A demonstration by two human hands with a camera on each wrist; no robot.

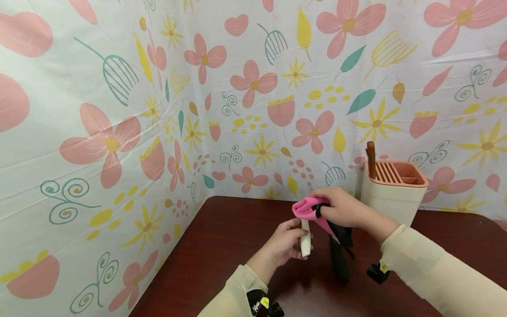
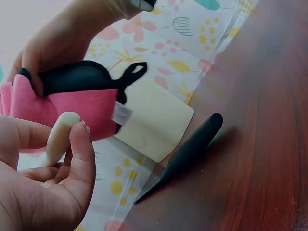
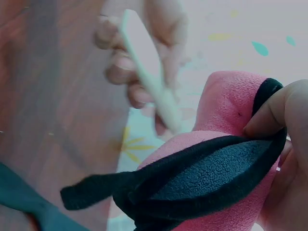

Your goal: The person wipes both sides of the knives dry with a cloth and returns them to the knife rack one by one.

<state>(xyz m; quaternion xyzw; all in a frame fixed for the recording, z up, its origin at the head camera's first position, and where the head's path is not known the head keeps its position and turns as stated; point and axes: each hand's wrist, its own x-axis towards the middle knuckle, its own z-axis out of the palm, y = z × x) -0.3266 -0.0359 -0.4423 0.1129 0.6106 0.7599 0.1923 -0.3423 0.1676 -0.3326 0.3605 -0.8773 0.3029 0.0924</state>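
My left hand (image 1: 282,243) pinches a slim cream-coloured handle (image 1: 305,241) between thumb and fingers. In the right wrist view this handle (image 3: 144,55) narrows toward its lower end, near the cloth. A pink cloth (image 1: 306,208) with black edging is gripped by my right hand (image 1: 343,208), just above and to the right of the left hand. The left wrist view shows the cloth (image 2: 82,106) bunched, with a black hanging loop and a white label. Its grey inner side faces up in the right wrist view.
A long black-handled utensil (image 1: 339,264) lies on the dark red-brown table (image 1: 233,237), below the right hand. Behind the right forearm stands a cream knife holder (image 1: 390,200) with a coral slotted top, a brown handle (image 1: 371,160) upright in it. Flowered sheeting (image 1: 253,132) hangs behind the table.
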